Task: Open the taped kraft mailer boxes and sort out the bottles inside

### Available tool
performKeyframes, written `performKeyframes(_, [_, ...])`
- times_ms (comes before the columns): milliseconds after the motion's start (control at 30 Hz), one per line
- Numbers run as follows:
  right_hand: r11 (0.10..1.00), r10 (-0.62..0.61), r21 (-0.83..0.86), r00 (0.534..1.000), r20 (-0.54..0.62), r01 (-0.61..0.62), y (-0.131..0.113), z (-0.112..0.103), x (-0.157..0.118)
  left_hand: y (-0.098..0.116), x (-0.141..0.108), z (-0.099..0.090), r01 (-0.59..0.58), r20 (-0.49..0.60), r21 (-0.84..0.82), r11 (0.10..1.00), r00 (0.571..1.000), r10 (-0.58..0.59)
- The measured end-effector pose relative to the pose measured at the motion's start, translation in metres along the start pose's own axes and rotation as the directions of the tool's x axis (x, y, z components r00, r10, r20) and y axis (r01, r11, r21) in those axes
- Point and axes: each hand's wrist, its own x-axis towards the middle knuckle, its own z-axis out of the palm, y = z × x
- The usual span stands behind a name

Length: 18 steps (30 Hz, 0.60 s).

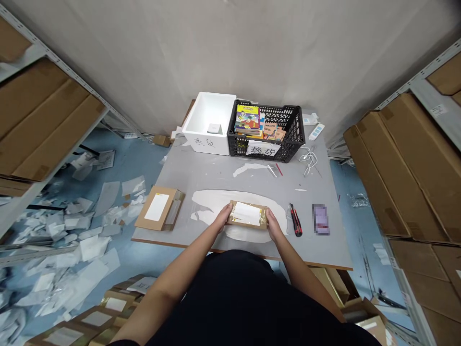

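Note:
A small brown cardboard box, taped and with a white label on top, is held between my two hands over the front middle of the table. My left hand grips its left end, and my right hand closes on its right end. Beyond my right hand lies a red and black box cutter. Further right is a purple item, blurred by pixelation. Left of my hands a larger cardboard box with a white label sits near the table's edge.
Behind stand a white foam box and a black plastic crate holding books. A white cable and a power strip lie at the right. Shelves with cartons flank the table. Paper scraps litter the floor.

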Motion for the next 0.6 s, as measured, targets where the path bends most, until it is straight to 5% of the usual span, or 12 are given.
performKeyframes(167, [0.993,-0.105,0.049,0.993,-0.046,0.107,0.006,-0.007,0.002,0.003,0.001,-0.008,-0.099,-0.025,-0.01,0.995,0.995,0.099])
performKeyframes(400, [0.991,-0.004,-0.135,0.989,-0.148,-0.016,0.024,-0.002,0.01,-0.016,-0.005,-0.003,-0.026,-0.083,0.026,0.999,0.996,0.028])
performKeyframes(600, [0.988,-0.14,-0.083,0.986,-0.089,0.132,0.009,0.0,0.006,-0.003,0.0,-0.004,-0.275,-0.153,0.068,0.959,0.947,0.282])
